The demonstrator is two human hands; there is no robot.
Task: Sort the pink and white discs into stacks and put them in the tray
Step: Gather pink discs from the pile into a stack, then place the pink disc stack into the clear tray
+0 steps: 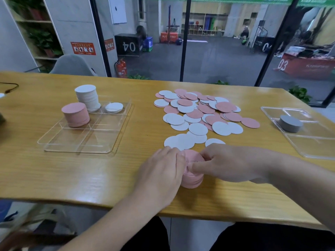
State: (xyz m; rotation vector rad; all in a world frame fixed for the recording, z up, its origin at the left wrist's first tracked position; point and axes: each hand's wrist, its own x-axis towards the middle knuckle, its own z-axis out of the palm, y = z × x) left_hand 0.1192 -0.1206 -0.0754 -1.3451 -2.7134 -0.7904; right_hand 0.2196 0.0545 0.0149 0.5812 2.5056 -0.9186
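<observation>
With both my hands, left hand (163,167) and right hand (230,163), clasped round a fresh pink stack (193,171) on the worktop (72,174), the divided tray (59,140) already holds pink and white stacks, but a large mixed pile (201,111) remains.

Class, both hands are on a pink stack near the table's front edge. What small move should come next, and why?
Probably square the pink stack between the left hand and right hand, then lift it toward the divided tray. Its lower discs look slightly offset, and the tray already holds a pink pile and white pile, with compartments free.
</observation>
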